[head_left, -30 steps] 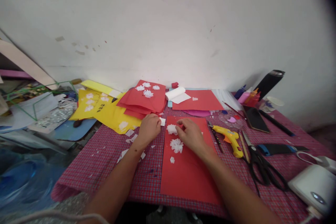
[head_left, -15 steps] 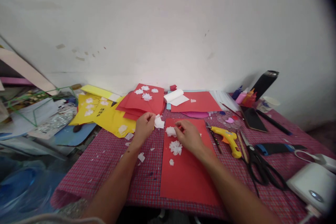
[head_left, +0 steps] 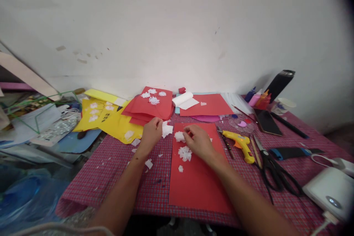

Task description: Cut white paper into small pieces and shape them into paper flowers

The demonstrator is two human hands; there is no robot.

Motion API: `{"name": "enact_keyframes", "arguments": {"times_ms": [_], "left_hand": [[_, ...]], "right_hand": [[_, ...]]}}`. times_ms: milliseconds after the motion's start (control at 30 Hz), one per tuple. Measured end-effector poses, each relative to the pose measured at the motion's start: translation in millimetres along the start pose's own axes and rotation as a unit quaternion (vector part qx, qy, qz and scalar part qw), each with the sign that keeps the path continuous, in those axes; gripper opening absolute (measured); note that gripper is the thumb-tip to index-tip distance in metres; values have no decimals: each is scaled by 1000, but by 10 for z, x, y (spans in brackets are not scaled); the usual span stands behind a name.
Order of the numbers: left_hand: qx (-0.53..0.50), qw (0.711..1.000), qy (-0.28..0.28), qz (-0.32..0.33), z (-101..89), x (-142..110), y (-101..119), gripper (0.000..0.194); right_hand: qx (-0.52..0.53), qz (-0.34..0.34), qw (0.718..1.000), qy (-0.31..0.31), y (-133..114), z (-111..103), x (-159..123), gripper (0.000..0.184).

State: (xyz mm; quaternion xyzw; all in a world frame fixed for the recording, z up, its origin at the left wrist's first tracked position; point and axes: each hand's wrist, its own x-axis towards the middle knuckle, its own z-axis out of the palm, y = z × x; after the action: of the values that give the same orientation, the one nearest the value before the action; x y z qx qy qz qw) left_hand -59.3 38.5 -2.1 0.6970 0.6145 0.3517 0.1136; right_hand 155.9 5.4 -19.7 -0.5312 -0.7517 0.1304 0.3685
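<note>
My left hand (head_left: 151,134) is closed in a pinch at the left edge of a piece of white tissue paper (head_left: 167,130). The fingers of my right hand (head_left: 198,141) curl together over a red paper sheet (head_left: 199,188), their tips at the right edge of a crumpled white paper piece (head_left: 179,136). Anything between those fingertips is too small to make out. Below lies a ruffled white paper flower (head_left: 184,153), and under that a small white scrap (head_left: 180,169). The sheet rests on a checked tablecloth (head_left: 116,177).
Red sheets with white paper flowers (head_left: 154,100) and a white paper roll (head_left: 182,99) lie behind. To the right are a yellow glue gun (head_left: 239,142), scissors (head_left: 272,173), a blue-black cutter (head_left: 290,153), a phone (head_left: 267,121) and a black flask (head_left: 280,84). Yellow painted paper (head_left: 94,114) sits left.
Both hands keep nearly the same place and pose. The whole view has shifted slightly; no object has visibly moved on the table.
</note>
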Motion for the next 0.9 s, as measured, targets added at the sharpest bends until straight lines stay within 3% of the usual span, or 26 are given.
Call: {"name": "enact_keyframes", "arguments": {"times_ms": [167, 533, 800, 900], "left_hand": [[-59, 997, -33, -44, -19, -11, 37, 24], [-49, 996, -50, -47, 35, 7, -36, 23], [-88, 995, -12, -52, -23, -12, 44, 24], [-93, 995, 14, -19, -44, -47, 134, 25]], "right_hand": [[0, -4, 1000, -3, -16, -7, -4, 12], [-8, -5, 1000, -5, -22, -16, -4, 12], [12, -1, 1000, 0, -16, -19, 3, 13], [64, 21, 998, 7, -49, -32, 5, 12]]}}
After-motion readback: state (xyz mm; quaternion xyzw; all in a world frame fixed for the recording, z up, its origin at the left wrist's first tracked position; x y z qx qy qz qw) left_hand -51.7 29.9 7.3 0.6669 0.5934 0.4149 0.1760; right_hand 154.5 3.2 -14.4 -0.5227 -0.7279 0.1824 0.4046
